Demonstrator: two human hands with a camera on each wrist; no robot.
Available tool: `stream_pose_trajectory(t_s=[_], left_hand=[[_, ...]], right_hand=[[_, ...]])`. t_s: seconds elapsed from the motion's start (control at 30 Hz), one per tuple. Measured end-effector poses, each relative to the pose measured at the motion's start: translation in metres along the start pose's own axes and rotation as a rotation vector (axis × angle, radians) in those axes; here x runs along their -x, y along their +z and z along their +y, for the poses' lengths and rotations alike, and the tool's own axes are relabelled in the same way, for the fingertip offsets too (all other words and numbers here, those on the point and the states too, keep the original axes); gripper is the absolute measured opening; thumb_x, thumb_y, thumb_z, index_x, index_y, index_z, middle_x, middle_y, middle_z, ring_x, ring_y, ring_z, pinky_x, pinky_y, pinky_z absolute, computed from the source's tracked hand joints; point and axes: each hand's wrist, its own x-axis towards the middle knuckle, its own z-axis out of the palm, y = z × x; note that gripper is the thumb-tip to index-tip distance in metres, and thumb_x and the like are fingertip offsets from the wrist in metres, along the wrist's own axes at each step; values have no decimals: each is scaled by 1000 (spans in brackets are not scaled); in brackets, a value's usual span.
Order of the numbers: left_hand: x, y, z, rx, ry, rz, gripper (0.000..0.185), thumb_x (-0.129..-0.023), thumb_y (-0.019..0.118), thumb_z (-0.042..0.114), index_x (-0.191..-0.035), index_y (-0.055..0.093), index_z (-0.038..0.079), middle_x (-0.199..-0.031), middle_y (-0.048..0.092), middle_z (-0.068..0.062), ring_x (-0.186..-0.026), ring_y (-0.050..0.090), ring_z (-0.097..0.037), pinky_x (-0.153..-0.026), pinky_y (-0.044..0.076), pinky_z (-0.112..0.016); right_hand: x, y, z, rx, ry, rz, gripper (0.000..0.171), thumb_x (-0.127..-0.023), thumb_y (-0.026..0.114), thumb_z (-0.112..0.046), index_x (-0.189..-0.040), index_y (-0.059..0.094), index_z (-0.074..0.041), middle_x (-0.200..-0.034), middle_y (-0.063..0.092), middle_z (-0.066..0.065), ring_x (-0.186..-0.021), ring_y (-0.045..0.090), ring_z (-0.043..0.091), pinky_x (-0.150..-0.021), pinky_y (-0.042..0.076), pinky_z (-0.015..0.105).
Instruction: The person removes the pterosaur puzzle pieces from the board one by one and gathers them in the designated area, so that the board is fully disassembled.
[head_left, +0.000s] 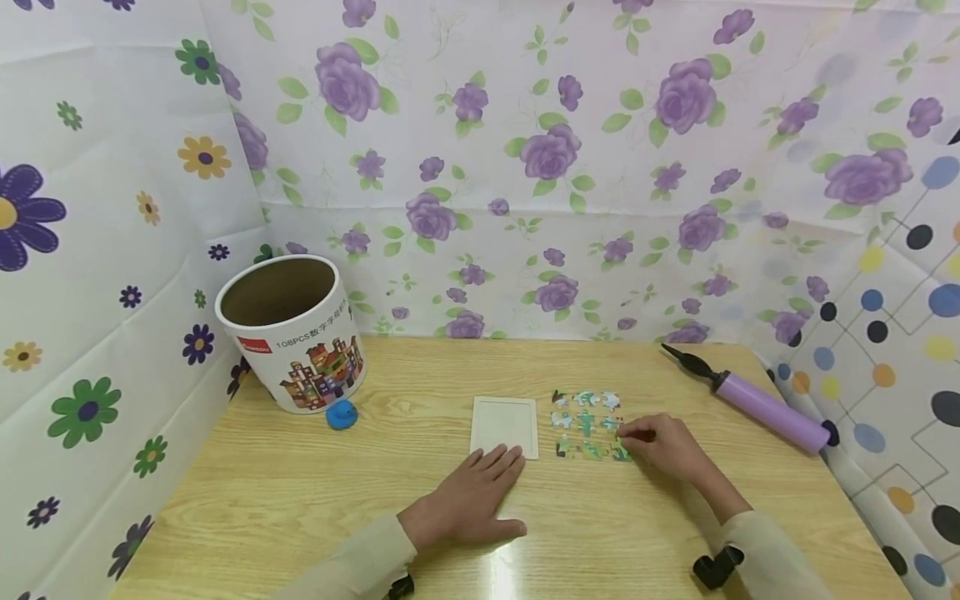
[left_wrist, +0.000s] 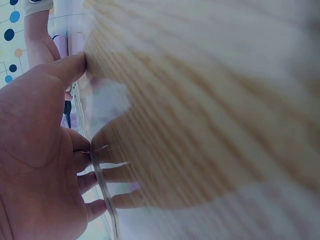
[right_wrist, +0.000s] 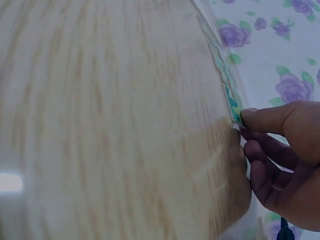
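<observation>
My left hand [head_left: 474,502] lies flat with its fingers spread, the fingertips on the near edge of a pale square puzzle tray [head_left: 504,423]. In the left wrist view, the same hand [left_wrist: 37,155] shows straight fingers. Right of the tray, several green and white jigsaw puzzle pieces [head_left: 586,422] lie in spaced rows. At the right side of these rows is my right hand [head_left: 663,447], its thumb and index finger pinching a puzzle piece. The right wrist view shows this hand [right_wrist: 285,155] at a green puzzle piece [right_wrist: 236,109], other fingers curled; the fingertips partly hide the piece.
A large white bucket [head_left: 330,333] with printed blocks stands at the back left, a small blue toy duck [head_left: 342,415] before it. On the right lies a purple hand pump [head_left: 772,410]. Flowered cloth [head_left: 487,167] hangs behind the wooden table [head_left: 300,483].
</observation>
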Motion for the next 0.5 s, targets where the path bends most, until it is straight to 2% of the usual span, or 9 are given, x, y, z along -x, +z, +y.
stream_pose_trajectory(t_s=[0.33, 0.5], left_hand=[[-1, -1, 0, -2, -2, -3, 93, -99, 40, 72, -164, 20, 8, -171, 16, -6, -157, 16, -24, -124, 23, -49], [-1, -3, 1, 7, -5, -11, 93, -99, 40, 71, -164, 19, 8, -171, 16, -6, -157, 16, -24, -124, 23, -49]], right_hand=[[-1, -1, -2, -2, -1, -22, 13, -95, 74, -19, -108, 79, -18, -96, 73, -7, -85, 64, 10, -72, 53, 28], [-2, -5, -14, -25, -6, -28, 21, -97, 73, -25, -114, 78, -14, -99, 73, -4, -87, 65, 11, -73, 54, 29]])
